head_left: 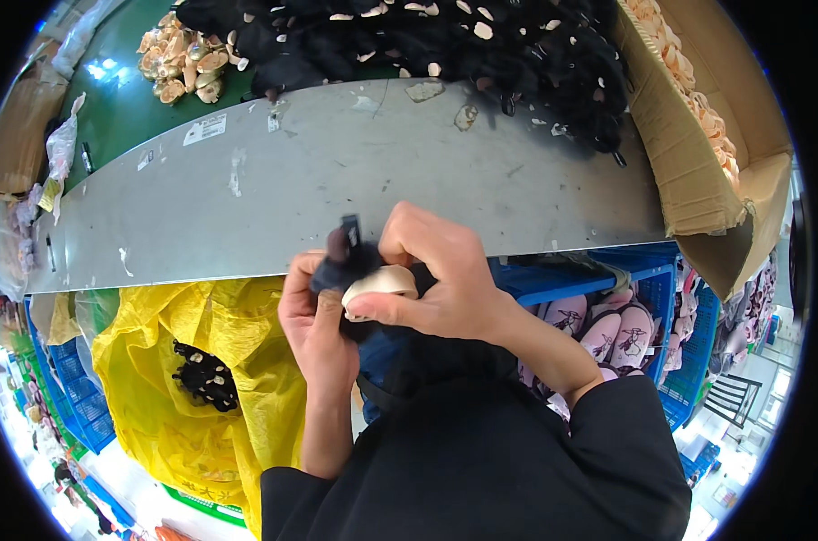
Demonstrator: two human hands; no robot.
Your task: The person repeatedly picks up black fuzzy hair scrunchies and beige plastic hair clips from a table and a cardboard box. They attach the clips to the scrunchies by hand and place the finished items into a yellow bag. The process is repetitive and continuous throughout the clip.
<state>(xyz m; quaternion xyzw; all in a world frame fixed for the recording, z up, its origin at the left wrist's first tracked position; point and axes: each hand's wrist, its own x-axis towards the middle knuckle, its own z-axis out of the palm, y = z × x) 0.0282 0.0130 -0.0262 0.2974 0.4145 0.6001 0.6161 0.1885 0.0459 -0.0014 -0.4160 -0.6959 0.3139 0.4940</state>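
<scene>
Just beyond the near edge of the table, both my hands meet in front of my body. My left hand (pixel 314 341) is closed on a small dark fabric piece (pixel 341 269) with a black tab sticking up from it; this piece is partly blurred. My right hand (pixel 452 275) pinches a cream, rounded, hard-looking piece (pixel 393 281), its thumb lying along the near side. The cream piece presses against the dark fabric, and my left fingertips touch it too. Whether the two are joined is hidden by my fingers.
A grey metal tabletop (pixel 337 171) spans the front. Black fabric pieces (pixel 535 72) with pale bits heap at its back. Right stands a cardboard box (pixel 689 171) of peach pieces; back left, a peach-and-gold pile (pixel 183 63). Below are a yellow bag (pixel 147 361) and patterned pink slippers (pixel 630 338).
</scene>
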